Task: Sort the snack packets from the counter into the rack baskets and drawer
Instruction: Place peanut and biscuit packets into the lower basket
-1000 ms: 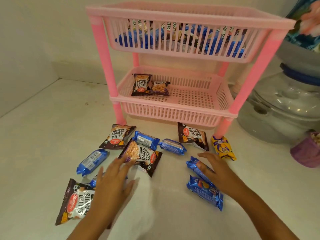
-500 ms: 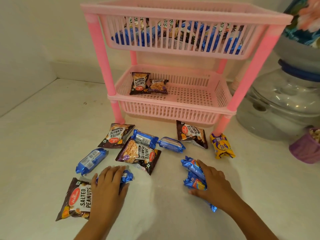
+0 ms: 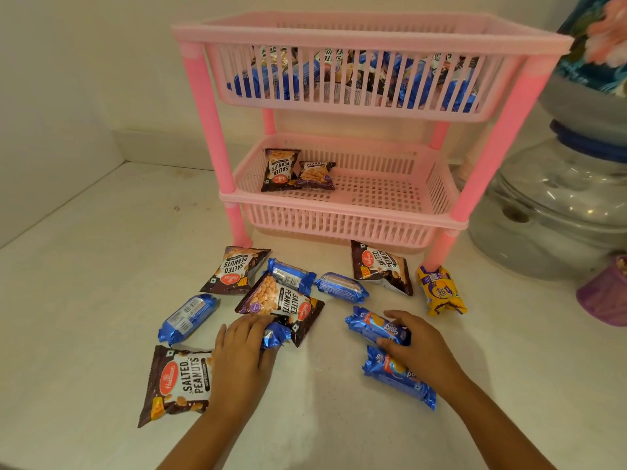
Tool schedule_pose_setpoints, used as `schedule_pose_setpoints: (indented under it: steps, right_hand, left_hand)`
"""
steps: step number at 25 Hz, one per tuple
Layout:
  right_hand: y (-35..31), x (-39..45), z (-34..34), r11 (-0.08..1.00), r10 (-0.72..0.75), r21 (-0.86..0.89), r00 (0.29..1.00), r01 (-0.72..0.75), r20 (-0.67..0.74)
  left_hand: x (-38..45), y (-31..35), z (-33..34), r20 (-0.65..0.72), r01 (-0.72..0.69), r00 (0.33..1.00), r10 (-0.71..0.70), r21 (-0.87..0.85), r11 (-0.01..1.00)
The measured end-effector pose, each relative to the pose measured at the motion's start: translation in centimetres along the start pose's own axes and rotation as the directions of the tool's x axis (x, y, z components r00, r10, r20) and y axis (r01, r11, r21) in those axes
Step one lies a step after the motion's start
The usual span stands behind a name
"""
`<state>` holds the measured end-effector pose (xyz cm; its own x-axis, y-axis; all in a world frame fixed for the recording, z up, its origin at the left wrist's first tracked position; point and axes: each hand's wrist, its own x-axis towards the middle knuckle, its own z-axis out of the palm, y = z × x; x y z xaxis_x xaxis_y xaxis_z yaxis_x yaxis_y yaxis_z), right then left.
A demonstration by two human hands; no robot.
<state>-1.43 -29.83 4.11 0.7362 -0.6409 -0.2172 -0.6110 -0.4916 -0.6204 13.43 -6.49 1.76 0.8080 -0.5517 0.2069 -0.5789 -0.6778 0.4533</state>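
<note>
My left hand (image 3: 242, 351) is closed over a small blue biscuit packet (image 3: 275, 336) on the white counter. My right hand (image 3: 412, 347) grips a blue biscuit packet (image 3: 373, 325), with a second blue packet (image 3: 397, 374) under the wrist. Brown salted peanut packets (image 3: 179, 381) (image 3: 283, 305) (image 3: 381, 266) (image 3: 235, 269) and more blue packets (image 3: 188, 317) (image 3: 341, 286) (image 3: 291, 274) lie scattered on the counter, plus a yellow packet (image 3: 441, 290). The pink rack's upper basket (image 3: 356, 106) holds several packets. Its lower basket (image 3: 339, 218) holds two peanut packets (image 3: 280, 169).
A large clear glass jar (image 3: 556, 212) with a blue ring stands right of the rack, and a purple cup (image 3: 607, 296) sits at the right edge. Walls close off the back and the left side of the counter (image 3: 101, 266).
Both hands came down from hovering onto blue packets and closed on them. The right hand's packet has shifted slightly away from the one below it.
</note>
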Motion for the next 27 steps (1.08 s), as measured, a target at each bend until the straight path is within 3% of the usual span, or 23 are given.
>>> schedule_pose_setpoints:
  steps: [3, 5, 7, 9, 11, 12, 14, 18, 21, 25, 27]
  right_hand:
    - [-0.1, -0.8, 0.1, 0.976, 0.006, 0.217, 0.992, 0.022, -0.127]
    - [-0.3, -0.8, -0.5, 0.916, 0.047, 0.4, 0.984, 0.026, -0.169]
    - [-1.1, -0.5, -1.6, 0.801, 0.083, 0.597, 0.982, 0.036, -0.171]
    - [-2.5, 0.1, -2.8, 0.65, 0.09, 0.758, 0.985, 0.056, -0.149]
    - [-4.5, 1.1, -4.1, 0.552, 0.055, 0.828, 0.987, 0.096, -0.151]
    - [-5.6, 1.9, -4.7, 0.52, 0.033, 0.846, 0.987, 0.118, -0.157]
    - [-7.9, 4.3, -6.2, 0.476, 0.026, 0.87, 0.987, 0.13, -0.162]
    - [-12.5, 11.2, -8.9, 0.415, 0.088, 0.903, 0.983, 0.113, -0.163]
    - [-13.5, 16.4, -9.6, 0.52, 0.123, 0.836, 0.953, 0.177, -0.278]
    - [-14.0, 22.3, -9.6, 0.526, 0.312, 0.839, 0.949, -0.139, -0.038]
    - [-14.9, 24.6, -9.4, 0.57, 0.398, 0.784, 0.918, -0.245, -0.002]
  left_hand:
    - [1.0, 0.6, -0.5, -0.075, 0.066, 0.994, -0.077, -0.145, 0.987]
    - [2.0, 1.3, -1.4, -0.116, 0.14, 0.974, -0.197, -0.375, 0.916]
    - [3.3, 2.4, -2.5, -0.109, 0.24, 0.914, -0.391, -0.631, 0.738]
    - [5.2, 3.2, -3.1, 0.016, 0.348, 0.828, -0.561, -0.798, 0.491]
    - [7.4, 4.6, -3.7, 0.203, 0.402, 0.806, -0.556, -0.878, 0.262]
    - [8.6, 5.6, -4.1, 0.25, 0.404, 0.827, -0.504, -0.887, 0.223]
    - [11.3, 7.8, -4.9, 0.235, 0.363, 0.888, -0.395, -0.885, 0.291]
    - [18.1, 12.4, -5.9, 0.149, 0.217, 0.975, -0.167, -0.811, 0.543]
    - [23.3, 14.5, -4.9, 0.069, 0.106, 0.994, -0.08, -0.672, 0.733]
    - [27.9, 15.4, -1.6, 0.061, 0.111, 0.994, -0.094, -0.643, 0.758]
    - [29.9, 15.3, 0.1, 0.074, 0.136, 0.991, -0.115, -0.603, 0.786]
